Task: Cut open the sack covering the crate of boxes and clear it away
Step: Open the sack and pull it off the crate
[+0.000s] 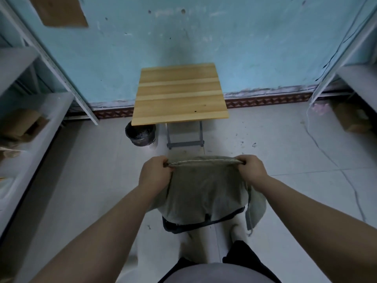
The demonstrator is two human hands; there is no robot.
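Note:
A grey-green sack hangs over a dark crate, of which only the lower rim shows beneath the cloth. My left hand grips the sack's top hem at its left corner. My right hand grips the same hem at the right corner, and the hem is stretched taut between them. A loose flap with a strap hangs down on the sack's right side. The boxes inside are hidden by the sack. No cutting tool is in view.
A small wooden folding table stands against the blue wall ahead, with a dark round bucket at its left leg. Metal shelving with cardboard boxes lines the left side, and more shelving the right. A cardboard box lies on the floor at the right.

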